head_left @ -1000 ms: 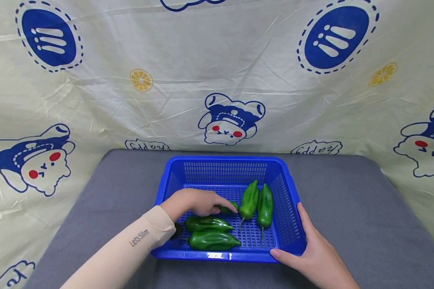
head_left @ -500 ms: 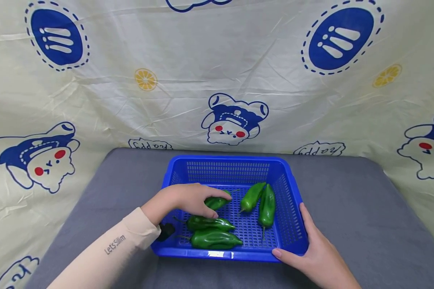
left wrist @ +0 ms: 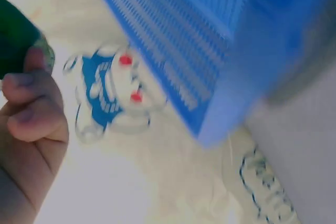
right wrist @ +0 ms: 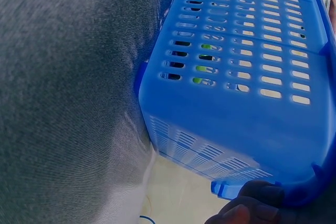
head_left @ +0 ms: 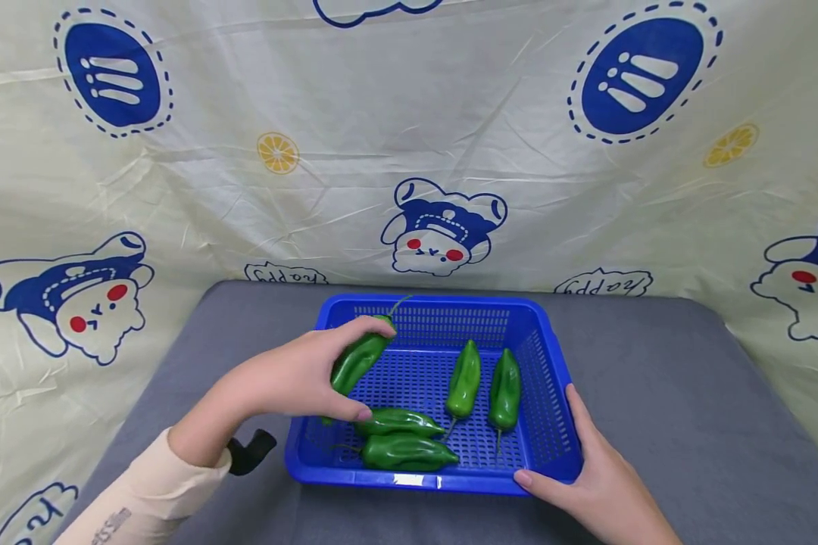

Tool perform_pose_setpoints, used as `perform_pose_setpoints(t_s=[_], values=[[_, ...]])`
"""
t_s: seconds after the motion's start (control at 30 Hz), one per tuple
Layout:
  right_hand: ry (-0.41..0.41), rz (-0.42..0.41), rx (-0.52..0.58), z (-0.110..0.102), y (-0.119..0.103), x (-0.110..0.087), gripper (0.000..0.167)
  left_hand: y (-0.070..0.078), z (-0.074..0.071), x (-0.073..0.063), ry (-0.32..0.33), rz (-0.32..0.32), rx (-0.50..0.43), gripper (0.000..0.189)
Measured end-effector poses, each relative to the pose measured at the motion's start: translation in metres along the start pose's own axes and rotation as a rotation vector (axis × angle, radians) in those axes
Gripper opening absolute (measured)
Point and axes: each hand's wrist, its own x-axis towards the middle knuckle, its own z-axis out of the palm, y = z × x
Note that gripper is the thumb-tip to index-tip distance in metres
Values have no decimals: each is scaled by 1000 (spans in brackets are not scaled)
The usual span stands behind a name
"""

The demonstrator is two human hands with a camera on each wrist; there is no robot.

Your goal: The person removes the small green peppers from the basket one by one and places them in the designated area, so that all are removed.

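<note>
My left hand (head_left: 307, 371) grips a long green pepper (head_left: 361, 362) over the left side of the blue plastic basket (head_left: 409, 478). The pepper's thin stem points up toward the back rim. In the left wrist view, part of this dark green pepper (left wrist: 18, 38) shows beside curled fingers (left wrist: 39, 116). My right hand (head_left: 596, 477) holds the basket's front right corner, thumb on the front rim, fingers along the right side. Inside lie two green peppers near the front left, a rear one (head_left: 401, 422) and a front one (head_left: 409, 453). Toward the right are a lighter green pepper (head_left: 464, 382) and a darker one (head_left: 505, 390).
The basket stands on a grey cloth-covered table (head_left: 654, 393). A pale sheet (head_left: 341, 204) printed with cartoon figures hangs behind and at both sides. A black strap-like piece (head_left: 252, 453) sticks out from the left wrist.
My left hand has moved left and lifted the gripped pepper from the basket's middle. The lighter pepper at the right has tilted, then swung upright again. The right hand stays at the corner.
</note>
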Motion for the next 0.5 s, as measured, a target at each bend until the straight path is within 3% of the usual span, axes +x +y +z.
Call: perform_pose_setpoints(t_s=[0.13,0.3,0.4,0.5], values=[[-5,0,1,0,0,0,135,-13,-16,-37,151,-38,-95,84],[-9,-7,7,-1,0,-1,134,-45,-29,-78,287,-89,-233,87],[-7,-17,10,-1,0,-1,134,-71,-28,-92,322,-114,-270,89],[-3,-23,7,-1,2,-1,134,-99,-18,-96,328,-155,-296,91]])
